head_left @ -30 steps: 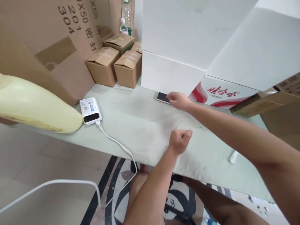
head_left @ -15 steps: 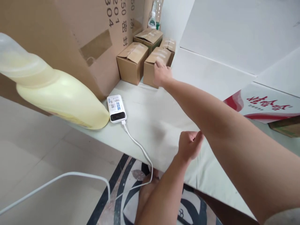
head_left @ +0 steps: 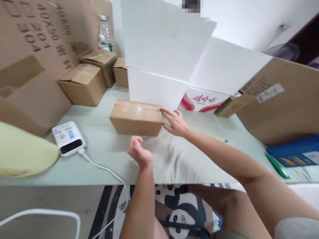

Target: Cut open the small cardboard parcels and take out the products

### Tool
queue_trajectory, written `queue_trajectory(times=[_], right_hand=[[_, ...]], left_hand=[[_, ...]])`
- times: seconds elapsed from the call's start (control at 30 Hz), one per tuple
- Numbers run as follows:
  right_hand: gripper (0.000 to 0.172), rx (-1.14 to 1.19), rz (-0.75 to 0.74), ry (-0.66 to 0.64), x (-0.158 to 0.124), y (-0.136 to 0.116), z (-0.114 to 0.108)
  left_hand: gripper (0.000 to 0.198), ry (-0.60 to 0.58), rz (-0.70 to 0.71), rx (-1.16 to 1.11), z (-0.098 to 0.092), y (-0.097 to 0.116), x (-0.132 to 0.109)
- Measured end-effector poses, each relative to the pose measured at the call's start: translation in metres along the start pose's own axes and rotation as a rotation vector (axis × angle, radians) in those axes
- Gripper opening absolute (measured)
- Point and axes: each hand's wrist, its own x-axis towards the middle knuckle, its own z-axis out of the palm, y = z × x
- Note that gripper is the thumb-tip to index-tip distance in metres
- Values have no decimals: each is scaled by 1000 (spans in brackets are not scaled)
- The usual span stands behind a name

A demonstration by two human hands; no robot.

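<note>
A small taped cardboard box [head_left: 136, 124] lies lengthwise on the cloth-covered table [head_left: 204, 157]. My right hand [head_left: 174, 122] touches its right end, fingers stretched out and apart, with the index finger at the top edge and the thumb lower down. Just in front of the box is my left hand [head_left: 140, 152], its fingers loosely curled with nothing visible in them. Whether its fingertips touch the box's lower front edge is hard to tell. Similar cardboard boxes stand at the back left: a near one [head_left: 83, 84], another behind it [head_left: 102, 63] and a small one [head_left: 121, 73] beside the white boxes.
Large white boxes [head_left: 159, 88] stand behind. At left are a white power bank [head_left: 68, 137] with a cable [head_left: 104, 167], a pale yellow bottle [head_left: 25, 151] and a big carton [head_left: 30, 109]. A green pen [head_left: 276, 165] and a blue packet [head_left: 296, 154] lie at right.
One small box has come away from the back-left group to the table's middle, with my right hand at its end. My left hand has moved near its front. The view has swung right.
</note>
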Motion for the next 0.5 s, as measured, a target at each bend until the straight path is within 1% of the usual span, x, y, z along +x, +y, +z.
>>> queue_trajectory(times=[0.07,0.1,0.13,0.17,0.2,0.27,0.33,0.37,0.4,0.43,0.5], right_hand=[[63,45,59,76,-55,31,-10],[63,68,97,131,-83,45,-14],[62,91,145,196,-110,57,-17],[61,114,210,263,-137,68,-20],[59,134,298,324,-163,78,-21],[54,149,546,395,-209,95,-20],[50,129,810,408,-246,112,-15],[49,115,917,404,-261,119,-11],[49,106,994,397,-272,126,-6],[48,105,1044,390,-282,133,-1],[44,124,1095,374,-293,143,8]], left_hand=[[18,122,76,15,5,-1,1],[15,139,116,22,9,-3,0],[15,112,148,26,13,-4,-2],[17,38,157,21,18,-7,-4],[22,-78,133,-1,23,-10,-7],[35,-356,3,-87,34,-16,-13],[50,-570,-141,-177,45,-21,-19],[56,-637,-187,-201,50,-23,-22],[60,-676,-211,-211,55,-24,-25],[62,-693,-222,-212,60,-25,-28],[62,-693,-239,-214,68,-22,-34]])
